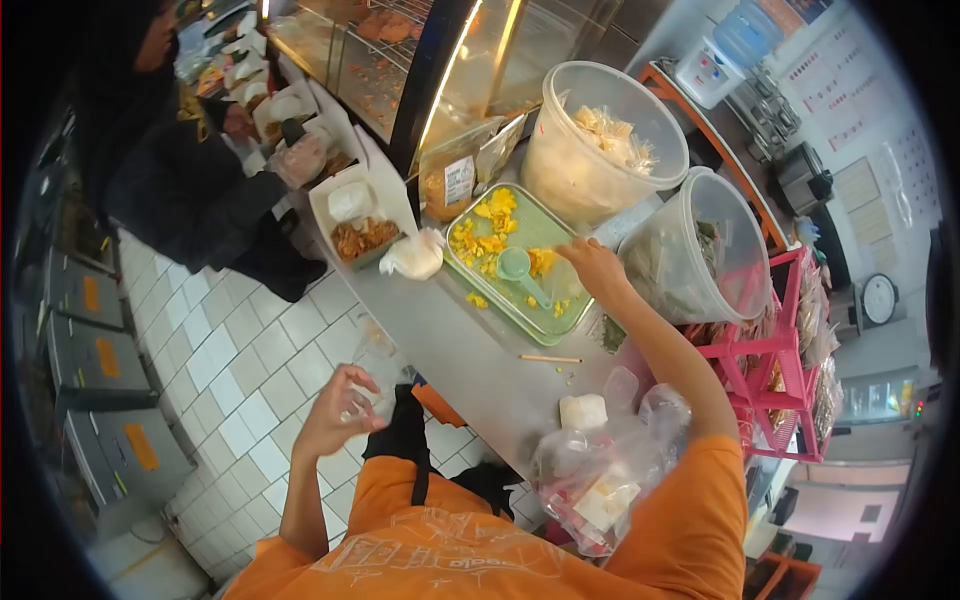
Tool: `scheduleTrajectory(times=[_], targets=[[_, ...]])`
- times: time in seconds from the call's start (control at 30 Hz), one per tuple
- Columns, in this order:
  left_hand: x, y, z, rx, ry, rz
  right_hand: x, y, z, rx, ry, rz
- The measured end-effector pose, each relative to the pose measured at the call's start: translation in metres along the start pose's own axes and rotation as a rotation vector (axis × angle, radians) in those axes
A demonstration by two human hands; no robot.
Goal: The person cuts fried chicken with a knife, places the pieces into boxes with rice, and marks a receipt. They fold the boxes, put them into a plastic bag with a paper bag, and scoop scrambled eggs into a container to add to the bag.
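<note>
A green tray (575, 325) on the steel counter holds yellow food pieces (490, 243) and a pale green scoop (514, 264). My right hand (598, 272) reaches over the tray's right side, fingers bent down together at the yellow pieces; something see-through shows under the fingertips, too unclear to name. Off the counter's front edge, my left hand (345, 408) is raised with curled fingers around a thin clear plastic bag (375, 350). Left of the tray are a tied white bag (413, 255) and an open box (362, 185) with brown fried food and a white packet.
Two large clear tubs (560, 150) (690, 250) stand behind and right of the tray. Plastic bags (600, 470) lie near my right arm, a pink rack (790, 350) beyond. A small stick (550, 359) lies on the counter. At left, a person in dark clothes (185, 190) handles boxes beside a display case (375, 60).
</note>
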State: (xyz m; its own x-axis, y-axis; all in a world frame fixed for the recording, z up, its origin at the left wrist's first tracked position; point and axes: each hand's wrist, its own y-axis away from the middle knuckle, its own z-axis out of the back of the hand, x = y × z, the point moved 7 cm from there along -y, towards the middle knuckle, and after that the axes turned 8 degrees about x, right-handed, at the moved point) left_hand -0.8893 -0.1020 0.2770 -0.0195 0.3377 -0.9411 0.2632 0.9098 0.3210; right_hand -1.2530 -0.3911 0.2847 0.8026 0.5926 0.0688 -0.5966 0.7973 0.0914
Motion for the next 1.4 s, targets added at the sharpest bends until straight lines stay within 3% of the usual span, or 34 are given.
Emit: scheduleTrajectory(times=[0.03, 0.1, 0.17, 0.23, 0.27, 0.33, 0.37, 0.43, 0.47, 0.5, 0.53, 0.6, 0.7, 0.83, 0.9, 0.93, 1.0, 1.03, 1.1, 1.23, 1.3, 1.4], targets=[[-0.005, -0.009, 0.007, 0.027, 0.006, 0.009, -0.022, -0.015, -0.025, 0.162, 0.078, -0.104], [-0.009, -0.014, 0.014, 0.128, 0.05, 0.047, -0.037, -0.006, 0.001, -0.076, -0.013, -0.171], [0.001, -0.022, 0.029, 0.206, 0.067, 0.076, -0.019, 0.025, 0.081, -0.334, -0.208, -0.211], [0.011, -0.027, 0.042, 0.201, -0.024, 0.103, 0.01, 0.068, 0.181, -0.58, -0.011, -0.301], [0.019, -0.033, 0.045, 0.213, -0.011, 0.119, 0.0, 0.103, 0.21, -0.654, 0.185, -0.524], [0.026, -0.045, 0.049, 0.263, 0.029, 0.05, -0.037, 0.16, 0.231, -1.001, 0.283, -0.701], [0.02, -0.052, 0.047, 0.279, 0.033, 0.067, -0.045, 0.172, 0.228, -0.982, 0.289, -0.718], [-0.009, -0.081, 0.026, 0.378, -0.066, -0.035, -0.061, 0.16, 0.209, -0.587, 0.421, -0.744], [-0.018, -0.097, 0.021, 0.375, -0.065, -0.029, -0.026, 0.13, 0.21, -0.624, 0.351, -0.684], [-0.028, -0.107, 0.01, 0.429, -0.242, -0.056, -0.001, 0.101, 0.194, -0.524, 0.18, -0.641], [-0.036, -0.114, -0.003, 0.488, -0.423, -0.088, 0.029, 0.069, 0.157, -0.416, 0.06, -0.425], [-0.03, -0.129, -0.026, 0.512, -0.437, -0.09, 0.036, 0.041, 0.042, -0.072, -0.5, -0.355], [-0.031, -0.153, -0.054, 0.508, -0.53, -0.108, 0.07, 0.013, -0.027, 0.191, -0.263, -0.463], [-0.033, -0.185, -0.068, 0.361, -0.614, -0.142, 0.07, 0.004, -0.025, 0.052, -0.214, -0.31], [-0.037, -0.2, -0.071, 0.258, -0.65, -0.094, 0.053, -0.006, -0.01, 0.068, -0.529, -0.547], [-0.037, -0.203, -0.071, 0.172, -0.687, -0.043, 0.046, -0.018, -0.013, 0.076, -0.528, -0.536], [-0.023, -0.211, -0.078, 0.125, -0.706, -0.038, 0.04, -0.058, -0.012, -0.072, -0.192, -0.379], [-0.021, -0.214, -0.078, 0.084, -0.722, -0.039, 0.039, -0.074, -0.017, -0.082, -0.192, -0.373], [-0.026, -0.221, -0.078, 0.074, -0.744, -0.03, 0.051, -0.112, -0.028, 0.005, -0.021, -0.322], [-0.016, -0.225, -0.075, 0.022, -0.685, -0.064, 0.104, -0.103, -0.033, 0.084, -0.118, -0.221], [-0.017, -0.224, -0.07, 0.013, -0.631, -0.062, 0.134, -0.087, -0.029, 0.014, -0.159, 0.053], [-0.017, -0.222, -0.07, -0.021, -0.65, -0.116, 0.121, -0.092, -0.008, 0.122, -0.232, -0.034]])
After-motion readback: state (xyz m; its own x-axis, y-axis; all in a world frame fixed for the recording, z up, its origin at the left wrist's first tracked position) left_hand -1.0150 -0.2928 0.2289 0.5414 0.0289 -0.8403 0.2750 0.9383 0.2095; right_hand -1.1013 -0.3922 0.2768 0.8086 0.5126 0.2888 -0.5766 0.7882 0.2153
